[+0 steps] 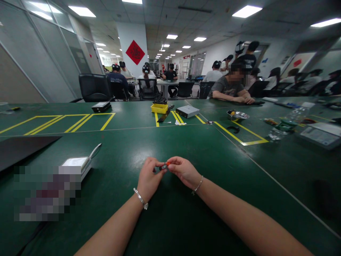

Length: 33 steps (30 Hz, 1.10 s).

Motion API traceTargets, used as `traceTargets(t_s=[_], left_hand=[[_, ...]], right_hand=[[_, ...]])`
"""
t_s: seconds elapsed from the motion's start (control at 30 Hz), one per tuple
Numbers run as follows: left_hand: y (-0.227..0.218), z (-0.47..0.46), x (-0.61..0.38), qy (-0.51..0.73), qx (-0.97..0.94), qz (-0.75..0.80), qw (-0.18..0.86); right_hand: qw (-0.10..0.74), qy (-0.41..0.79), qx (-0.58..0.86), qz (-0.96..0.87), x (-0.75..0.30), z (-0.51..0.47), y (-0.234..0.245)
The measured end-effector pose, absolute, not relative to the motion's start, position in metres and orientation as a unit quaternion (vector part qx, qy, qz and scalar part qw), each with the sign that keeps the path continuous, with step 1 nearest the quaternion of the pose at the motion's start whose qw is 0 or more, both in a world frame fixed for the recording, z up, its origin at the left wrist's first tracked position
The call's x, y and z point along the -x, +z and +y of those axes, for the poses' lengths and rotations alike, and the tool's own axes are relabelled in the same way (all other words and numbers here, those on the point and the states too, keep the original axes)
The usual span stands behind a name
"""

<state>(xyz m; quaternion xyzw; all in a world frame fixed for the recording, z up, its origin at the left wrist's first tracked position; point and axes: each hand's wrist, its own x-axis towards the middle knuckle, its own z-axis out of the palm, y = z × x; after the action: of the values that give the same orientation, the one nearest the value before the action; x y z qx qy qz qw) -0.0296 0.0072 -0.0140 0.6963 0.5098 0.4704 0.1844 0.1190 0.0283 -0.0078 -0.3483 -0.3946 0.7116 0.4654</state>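
L hand (149, 176), this side of yellow tray (159, 108), is pinching small dark pc (163, 167), fingertips nearly together; R hand (185, 172), also this side, is pinching orange bit (168, 164) at it, joined or not can't tell. Both are using tips only, prob. bc pcs are tiny.

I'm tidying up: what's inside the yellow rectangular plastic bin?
A tangled black heap, apparently cables, shows at the top of the yellow rectangular plastic bin; its near side and the heap hide whatever lies lower.
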Motion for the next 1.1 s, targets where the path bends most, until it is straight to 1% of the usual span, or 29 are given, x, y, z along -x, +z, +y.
traceTargets(t_s=[0.2, 0.37, 0.5, 0.7, 0.8, 0.9, 0.97, 1.1], left_hand=[[-0.010, 0.004, 0.028, 0.488, -0.678, 0.525, 0.164], [-0.005, 0.002, 0.026, 0.509, -0.638, 0.546, 0.189], [-0.003, 0.001, 0.025, 0.536, -0.591, 0.546, 0.254], [-0.013, 0.005, 0.027, 0.591, -0.499, 0.482, 0.412], [-0.015, 0.007, 0.027, 0.592, -0.491, 0.460, 0.443], [-0.013, 0.007, 0.028, 0.589, -0.506, 0.456, 0.435], [-0.012, 0.006, 0.028, 0.579, -0.531, 0.466, 0.408], [-0.009, 0.004, 0.026, 0.538, -0.598, 0.515, 0.296]], right_hand=[[0.506, 0.691, 0.356, -0.373, -0.106, 0.019, -0.012], [0.530, 0.680, 0.345, -0.371, -0.099, 0.012, -0.012], [0.540, 0.686, 0.297, -0.388, -0.099, 0.007, -0.011], [0.525, 0.670, 0.276, -0.446, -0.100, 0.005, -0.018], [0.511, 0.692, 0.266, -0.436, -0.099, 0.005, -0.018], [0.498, 0.725, 0.266, -0.396, -0.098, 0.005, -0.015], [0.491, 0.741, 0.272, -0.369, -0.099, 0.007, -0.013], [0.490, 0.754, 0.290, -0.328, -0.104, 0.013, -0.008]])
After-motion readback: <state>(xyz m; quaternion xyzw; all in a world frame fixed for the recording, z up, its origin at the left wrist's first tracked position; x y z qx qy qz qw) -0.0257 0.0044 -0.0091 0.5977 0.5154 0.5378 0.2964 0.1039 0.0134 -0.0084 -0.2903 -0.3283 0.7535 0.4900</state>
